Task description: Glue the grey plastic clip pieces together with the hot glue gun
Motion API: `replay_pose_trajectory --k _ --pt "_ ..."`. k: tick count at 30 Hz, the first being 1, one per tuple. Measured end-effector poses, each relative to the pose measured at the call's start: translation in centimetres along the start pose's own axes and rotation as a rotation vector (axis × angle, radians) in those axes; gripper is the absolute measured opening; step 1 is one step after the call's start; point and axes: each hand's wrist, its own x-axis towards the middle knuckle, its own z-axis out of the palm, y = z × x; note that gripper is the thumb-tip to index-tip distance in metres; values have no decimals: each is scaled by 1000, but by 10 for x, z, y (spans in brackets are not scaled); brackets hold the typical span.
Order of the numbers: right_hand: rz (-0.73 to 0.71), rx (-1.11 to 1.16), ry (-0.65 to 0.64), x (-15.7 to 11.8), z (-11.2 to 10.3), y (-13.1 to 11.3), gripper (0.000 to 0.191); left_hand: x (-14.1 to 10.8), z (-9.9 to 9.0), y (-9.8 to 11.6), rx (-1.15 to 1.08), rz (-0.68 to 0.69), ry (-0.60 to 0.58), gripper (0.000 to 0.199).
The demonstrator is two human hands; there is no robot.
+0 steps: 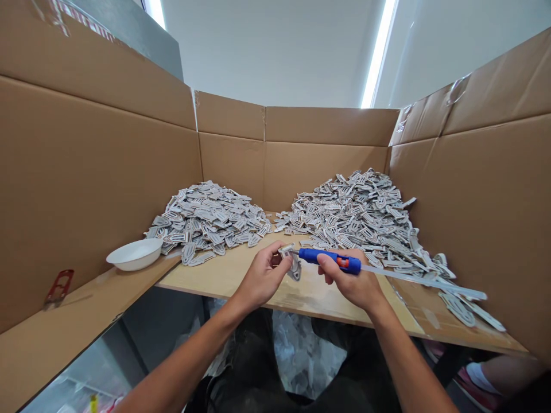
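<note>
Pinched between the thumb and fingers of my left hand [262,277] is a small grey-white flat piece [295,268] with a looped lower end. My right hand [353,284] is closed around a blue pen-shaped tool [316,256] with a red insert. The tool's thin metal tip points left and meets the upper part of the piece; whether it touches cannot be made out. A long translucent stick [422,280] extends rightward from the tool's rear end. Both hands are above the front of the pale wooden tabletop [241,274].
Heaps of similar grey-white pieces lie at the back left [210,215] and along the right [353,215]. A white bowl [135,255] rests at left, near a red-handled scraper [59,288] against the cardboard wall [94,149]. Another person's leg [501,373] shows below right.
</note>
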Motion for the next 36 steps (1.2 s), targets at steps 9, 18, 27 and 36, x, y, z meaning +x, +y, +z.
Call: replay_pose_trajectory --k 9,18,27,36 --pt "-38 -44 21 0 0 1 49 0 0 -1 41 18 -32 18" --pt "-159 -215 45 -3 1 -14 48 1 -2 -7 135 16 -31 20" --pt "-525 -671 182 -5 13 -12 35 4 -3 -23 151 14 8 24" --pt "-200 -358 365 -1 2 -13 40 4 0 -15 -11 -167 -19 36"
